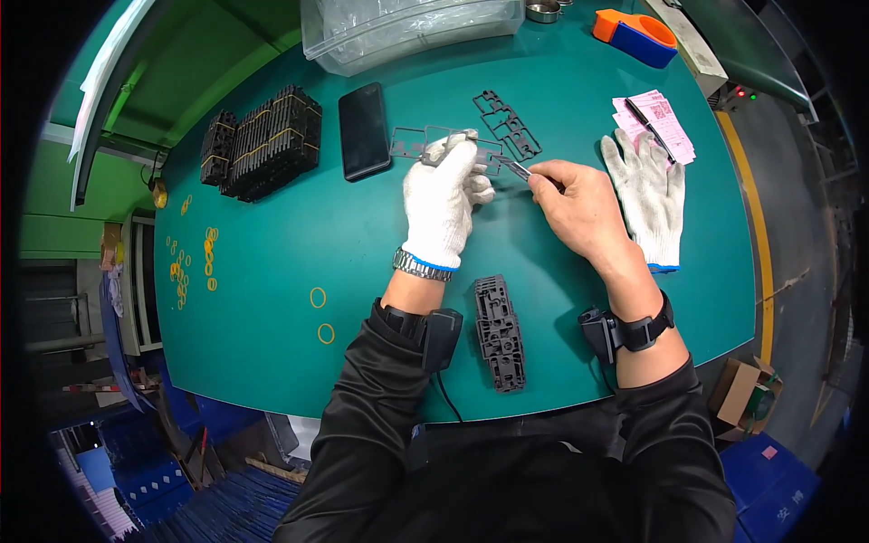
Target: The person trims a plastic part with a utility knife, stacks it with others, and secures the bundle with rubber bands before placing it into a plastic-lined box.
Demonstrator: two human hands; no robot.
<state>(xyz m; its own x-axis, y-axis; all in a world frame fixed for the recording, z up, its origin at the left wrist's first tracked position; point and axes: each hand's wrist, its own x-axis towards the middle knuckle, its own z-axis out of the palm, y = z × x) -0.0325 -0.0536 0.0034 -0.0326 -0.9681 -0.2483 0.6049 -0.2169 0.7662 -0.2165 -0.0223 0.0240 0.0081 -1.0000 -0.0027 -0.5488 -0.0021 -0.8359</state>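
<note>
My left hand [438,206], in a white knit glove, pinches a thin openwork plastic frame [409,147] that sticks out on both sides of the fingers. Bare, my right hand [587,210] grips a slim knife [518,169], its blade pointing left at the right end of the frame. Whether the blade touches the plastic I cannot tell. Just beyond, a similar black frame [509,127] lies flat on the green table [272,271]. Between my forearms sits a stack of black frames [500,335].
Banded stacks of black frames [274,143] stand at the left, with a phone [364,131] beside them. Yellow rubber bands [210,258] lie scattered. A clear bin [412,41] stands behind. On the right are a white glove [656,204], pink papers, a pen [647,127] and an orange-blue ring-shaped object [636,38].
</note>
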